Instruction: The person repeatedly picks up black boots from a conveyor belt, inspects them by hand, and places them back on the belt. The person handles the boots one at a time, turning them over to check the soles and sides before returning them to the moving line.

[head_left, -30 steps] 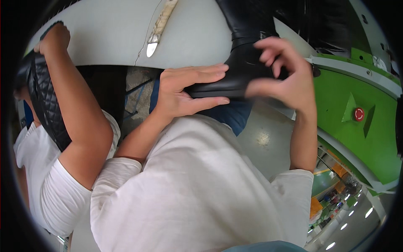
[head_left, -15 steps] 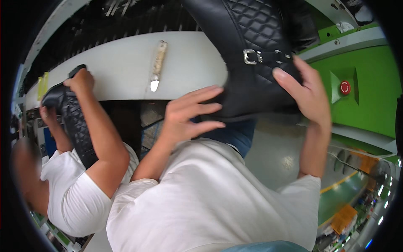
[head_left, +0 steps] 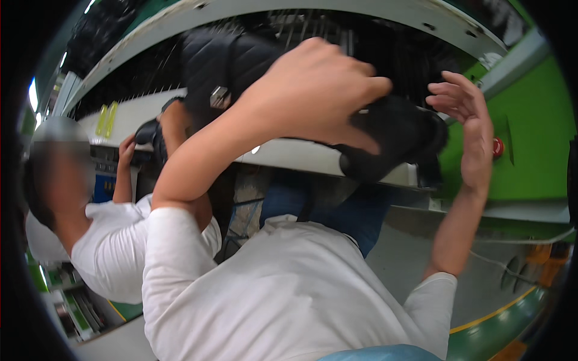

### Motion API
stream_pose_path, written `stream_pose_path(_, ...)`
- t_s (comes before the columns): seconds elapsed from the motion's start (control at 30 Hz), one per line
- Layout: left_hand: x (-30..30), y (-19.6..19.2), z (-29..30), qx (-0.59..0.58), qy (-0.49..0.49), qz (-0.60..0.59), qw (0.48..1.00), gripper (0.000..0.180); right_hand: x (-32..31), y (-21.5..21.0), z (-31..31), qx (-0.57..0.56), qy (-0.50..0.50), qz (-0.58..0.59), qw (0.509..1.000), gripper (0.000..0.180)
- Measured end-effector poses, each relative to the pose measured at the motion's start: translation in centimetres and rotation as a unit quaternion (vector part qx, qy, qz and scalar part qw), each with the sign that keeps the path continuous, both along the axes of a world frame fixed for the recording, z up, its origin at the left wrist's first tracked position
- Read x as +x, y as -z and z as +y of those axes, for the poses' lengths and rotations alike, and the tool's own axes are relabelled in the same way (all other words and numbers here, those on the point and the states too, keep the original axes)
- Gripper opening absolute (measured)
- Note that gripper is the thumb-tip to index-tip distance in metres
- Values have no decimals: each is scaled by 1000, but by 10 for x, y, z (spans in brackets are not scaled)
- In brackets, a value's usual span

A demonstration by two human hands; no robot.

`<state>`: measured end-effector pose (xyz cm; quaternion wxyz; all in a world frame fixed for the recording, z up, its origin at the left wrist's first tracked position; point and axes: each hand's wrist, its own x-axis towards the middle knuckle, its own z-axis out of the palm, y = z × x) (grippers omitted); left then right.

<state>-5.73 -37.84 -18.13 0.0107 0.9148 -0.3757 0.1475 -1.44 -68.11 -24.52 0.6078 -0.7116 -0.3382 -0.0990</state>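
Note:
A black quilted boot (head_left: 394, 135) lies tilted sideways above the white bench, its padded shaft stretching to the left. My left hand (head_left: 325, 87) is closed round the boot near its foot, thumb on the near side and fingers over the far side. Left of my wrist, a silver buckle (head_left: 220, 97) shows on the strap. My right hand (head_left: 460, 105) is raised at the boot's right end, fingers apart and holding nothing. My left forearm hides part of the shaft, and motion blurs the foot.
The white bench (head_left: 295, 155) runs across in front of me, with two yellow strips (head_left: 107, 119) at its left. A co-worker (head_left: 114, 240) sits close on my left, handling a black boot (head_left: 149, 136). To the right stands a green machine panel (head_left: 533, 162) with a red button (head_left: 498, 147).
The boot has turned from roughly upright to lying sideways, its shaft swinging left. My left hand has reached up and across to grip it. My right hand has come off it.

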Motion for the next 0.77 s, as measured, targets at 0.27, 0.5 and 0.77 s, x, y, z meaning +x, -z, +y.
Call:
stream_pose_path(0.27, -3, -4, 0, 25, -25, 67, 997, 72, -35, 109, 67, 212, 124, 85, 966, 61)
stream_pose_path(0.5, -7, -8, -8, 1, -14, 57, 998, 71, -35, 84, 75, 161, 156, 41, 974, 54)
stream_pose_path(0.77, -1, -5, -14, -10, -5, 55, 998, 69, -23, 97, 71, 169, 150, 21, 974, 51)
